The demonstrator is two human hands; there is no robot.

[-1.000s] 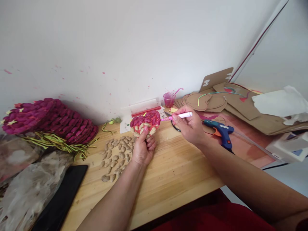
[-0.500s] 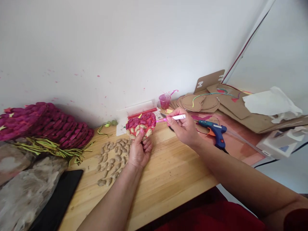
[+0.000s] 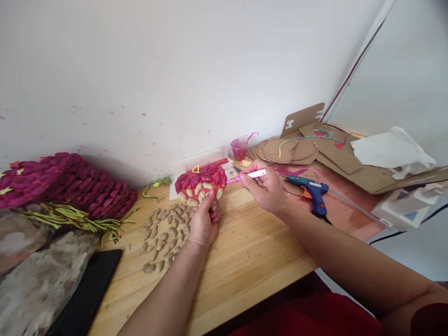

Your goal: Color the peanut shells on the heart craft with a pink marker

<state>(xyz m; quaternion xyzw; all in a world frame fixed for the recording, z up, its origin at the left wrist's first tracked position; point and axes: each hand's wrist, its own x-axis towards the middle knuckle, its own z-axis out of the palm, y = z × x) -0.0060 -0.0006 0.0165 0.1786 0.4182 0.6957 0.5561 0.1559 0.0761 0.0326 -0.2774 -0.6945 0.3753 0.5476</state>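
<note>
Peanut plaque (image 3: 206, 179) pinched by left hand (image 3: 205, 224); right hand (image 3: 268, 189) grips brush (image 3: 257, 174), contact unclear.

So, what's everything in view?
peanut-covered piece: 1, red, magenta, tan, left hand
pen-like tool: 1, white-pink, right hand
loose peanuts: dozens, tan, table
stacked pieces: several, magenta, left
cords: many, yellow-green, near stack
plastic cup: 1, pink, near wall
glue gun: 1, blue, right
cardboard cutouts: several, brown, centre-right
cardboard sheets: several, brown, right
crumpled sheet: 1, white, right
boxy item: 1, white, right
plastic bags: count unclear, greyish, left
flat object: 1, black, lower left
table: 1, tan, centre
wall: 1, white, behind
left hand: 1, bare, centre
right hand: 1, bare, centre-right
</note>
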